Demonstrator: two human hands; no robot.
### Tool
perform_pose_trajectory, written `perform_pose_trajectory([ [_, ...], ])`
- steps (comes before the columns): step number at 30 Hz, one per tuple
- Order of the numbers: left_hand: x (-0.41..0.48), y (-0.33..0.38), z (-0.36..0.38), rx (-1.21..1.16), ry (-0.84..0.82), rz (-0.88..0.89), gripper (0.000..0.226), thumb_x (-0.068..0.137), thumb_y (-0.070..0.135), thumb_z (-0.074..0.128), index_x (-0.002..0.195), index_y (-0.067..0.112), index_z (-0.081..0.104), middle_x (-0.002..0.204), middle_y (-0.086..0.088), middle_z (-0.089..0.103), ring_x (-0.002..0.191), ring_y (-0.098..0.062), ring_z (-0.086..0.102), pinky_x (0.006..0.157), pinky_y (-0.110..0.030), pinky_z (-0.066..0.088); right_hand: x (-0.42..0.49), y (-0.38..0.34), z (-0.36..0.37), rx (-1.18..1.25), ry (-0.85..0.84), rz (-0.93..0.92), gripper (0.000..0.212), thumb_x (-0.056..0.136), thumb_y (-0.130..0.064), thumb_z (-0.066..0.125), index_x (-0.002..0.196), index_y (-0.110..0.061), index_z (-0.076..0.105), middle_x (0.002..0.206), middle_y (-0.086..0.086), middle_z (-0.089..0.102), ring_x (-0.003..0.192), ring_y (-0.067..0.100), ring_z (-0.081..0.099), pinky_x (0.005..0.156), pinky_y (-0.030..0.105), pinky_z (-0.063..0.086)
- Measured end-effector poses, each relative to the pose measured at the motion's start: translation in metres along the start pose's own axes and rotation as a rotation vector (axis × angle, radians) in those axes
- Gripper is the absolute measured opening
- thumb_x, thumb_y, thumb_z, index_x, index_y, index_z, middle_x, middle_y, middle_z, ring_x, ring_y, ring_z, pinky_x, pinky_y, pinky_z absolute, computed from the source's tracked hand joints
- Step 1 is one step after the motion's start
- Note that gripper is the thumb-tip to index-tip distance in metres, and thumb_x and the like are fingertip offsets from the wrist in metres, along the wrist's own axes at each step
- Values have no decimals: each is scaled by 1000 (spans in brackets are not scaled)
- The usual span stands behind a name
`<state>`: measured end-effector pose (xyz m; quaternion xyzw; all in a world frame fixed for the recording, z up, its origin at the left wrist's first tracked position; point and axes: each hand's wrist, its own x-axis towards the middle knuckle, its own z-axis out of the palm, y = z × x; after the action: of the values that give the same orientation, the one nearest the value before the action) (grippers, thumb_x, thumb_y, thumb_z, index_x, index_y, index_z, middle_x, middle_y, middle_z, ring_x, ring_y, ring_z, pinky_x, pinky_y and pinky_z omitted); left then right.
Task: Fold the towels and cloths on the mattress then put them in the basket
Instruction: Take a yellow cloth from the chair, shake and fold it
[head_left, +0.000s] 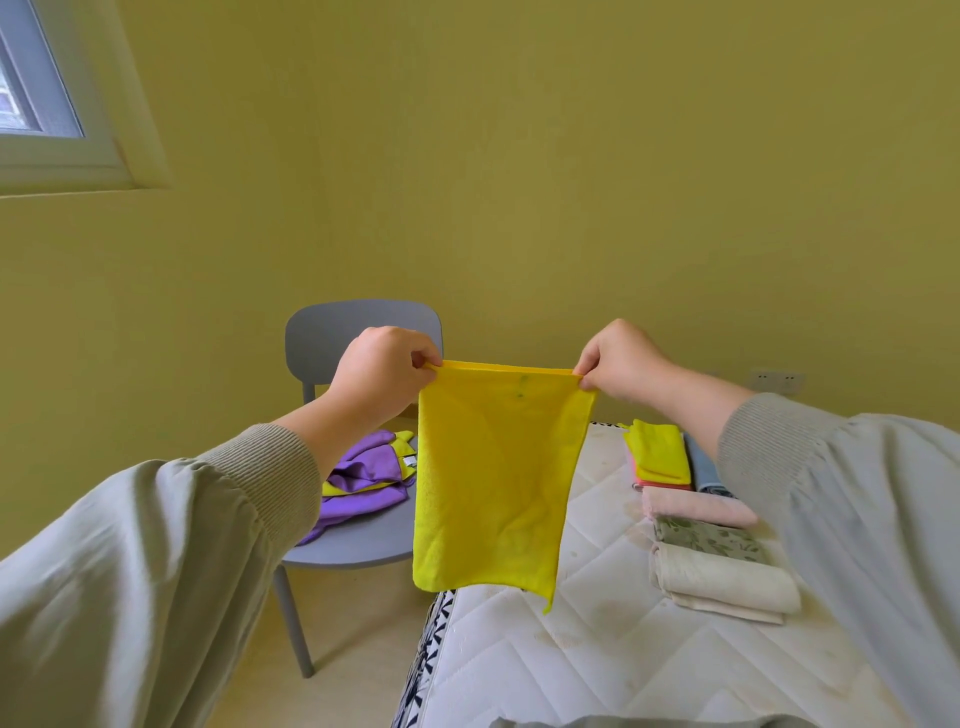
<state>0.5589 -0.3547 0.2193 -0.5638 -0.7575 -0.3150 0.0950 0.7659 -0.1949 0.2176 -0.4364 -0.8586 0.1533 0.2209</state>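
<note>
A bright yellow microfibre cloth (493, 483) hangs in the air, its top corners pinched by the left hand (387, 366) and right hand (621, 364). Folded towels (719, 566) (stacked in a row) lie along the white quilted mattress's (597, 654) right edge.

Both arms raised forward, left hand (382, 366) and right hand (621, 361) pinching.

Under our right hand (623, 364) lies the mattress (597, 649), bearing a row of folded cloths (722, 571). Under our left hand (379, 366), a chair (353, 545) holds purple cloths (363, 470).
</note>
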Motion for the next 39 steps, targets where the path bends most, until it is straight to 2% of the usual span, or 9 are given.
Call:
perform_pose_trajectory([
  [5, 2, -3, 3, -42, -57, -68, 32, 84, 8, 67, 114, 15, 69, 86, 1, 63, 82, -17, 57, 73, -28, 46, 0, 1, 0, 44, 83, -36, 21, 78, 5, 67, 88, -12, 71, 71, -2, 61, 77, 17, 60, 71, 25, 46],
  [9, 2, -4, 8, -141, -177, -158, 17, 86, 10, 66, 102, 10, 72, 88, -6, 66, 81, -19, 59, 72, -26, 45, -2, 5, -1, 53, 42, -5, 12, 83, -2, 65, 84, -11, 73, 76, 0, 61, 76, 16, 55, 69, 23, 39],
  [12, -1, -7, 12, -517, -235, -344, 8, 91, 6, 60, 85, 11, 63, 79, -8, 63, 74, -23, 66, 76, -37, 59, -7, 12, -2, 395, -59, 97, 14, 89, -5, 62, 76, -13, 61, 75, 2, 57, 76, 17, 50, 71, 26, 40],
  [16, -8, -3, 20, -779, -339, -453, 16, 94, 4, 55, 80, 11, 56, 66, -7, 59, 47, -10, 62, 48, -24, 54, -19, 23, -1, 812, -217, 253, 21, 97, -3, 47, 78, -11, 52, 68, 7, 54, 54, 13, 56, 48, 23, 47],
  [22, -12, -11, 54, -805, -335, -532, 16, 93, 4, 58, 78, 10, 57, 67, -8, 60, 43, -9, 61, 47, -24, 55, -16, 48, 24, 702, -262, 303, 16, 95, -5, 53, 81, -13, 55, 72, 5, 54, 61, 14, 52, 46, 19, 51],
  [27, -14, -33, 111, -394, -268, -430, 8, 88, 12, 67, 81, 11, 64, 70, -4, 60, 62, -17, 58, 60, -28, 54, 0, 76, 71, 397, -231, 286, 16, 90, -8, 61, 75, -4, 61, 68, 9, 52, 61, 18, 52, 58, 29, 54],
  [32, -19, -57, 185, -231, -230, -457, 4, 86, 13, 64, 84, 17, 65, 68, -6, 59, 70, -24, 54, 59, -27, 41, 15, 111, 141, 100, -154, 255, 18, 85, -20, 69, 89, -3, 74, 86, 12, 69, 80, 22, 59, 65, 26, 36],
  [36, -21, -74, 244, -464, -274, -666, 9, 92, 8, 51, 91, 9, 60, 58, -6, 67, 54, -20, 64, 68, -37, 58, 25, 136, 192, 84, -143, 345, 20, 88, -20, 65, 86, -2, 71, 75, 12, 65, 75, 27, 62, 63, 28, 40],
  [39, -17, -92, 286, -621, -310, -804, 12, 91, 5, 50, 96, 8, 60, 74, -9, 69, 69, -23, 69, 74, -41, 59, 33, 159, 229, 320, -200, 499, 12, 91, -12, 60, 83, -4, 66, 70, 14, 68, 57, 23, 64, 55, 24, 46],
])
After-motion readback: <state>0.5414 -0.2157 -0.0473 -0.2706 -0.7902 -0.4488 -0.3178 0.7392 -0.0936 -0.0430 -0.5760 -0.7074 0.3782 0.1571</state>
